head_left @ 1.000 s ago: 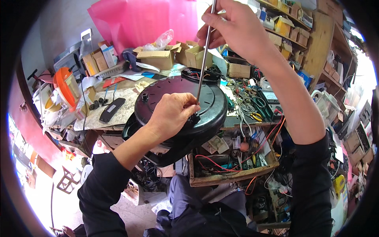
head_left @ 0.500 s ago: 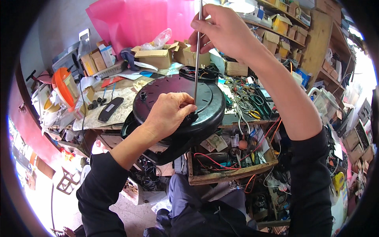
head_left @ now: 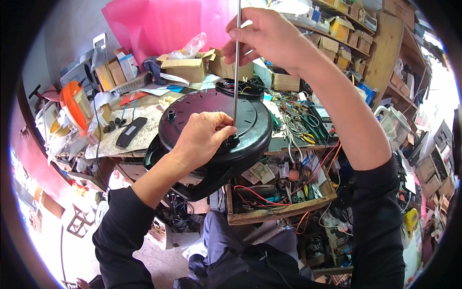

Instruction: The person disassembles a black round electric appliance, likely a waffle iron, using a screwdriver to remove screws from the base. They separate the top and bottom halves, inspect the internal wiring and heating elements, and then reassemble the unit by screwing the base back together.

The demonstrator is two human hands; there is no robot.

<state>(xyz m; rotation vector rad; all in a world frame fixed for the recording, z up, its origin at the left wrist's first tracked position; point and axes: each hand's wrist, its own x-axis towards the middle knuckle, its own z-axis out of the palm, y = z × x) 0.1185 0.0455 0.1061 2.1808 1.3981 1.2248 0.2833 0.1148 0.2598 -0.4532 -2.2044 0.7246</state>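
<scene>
A black round appliance body lies on the bench, with an open compartment of wires at its back. A long, thin metal rod stands upright at a dark fitting near its front right, its top leaving the picture. My left hand has thumb and forefinger closed round the rod's lower end, partly hiding the fitting. High above, my right hand holds the rod's upper part with curved fingers.
Cluttered bench: black flat part, orange-and-white appliance, cardboard boxes, pliers and tools. A wooden drawer full of parts and wires juts out below. Crowded shelves stand at the right; pink sheet behind.
The rod and both hands sit slightly further left in the picture, as does the whole scene. The rod is more upright than a second ago; my right hand's grip remains on it.
</scene>
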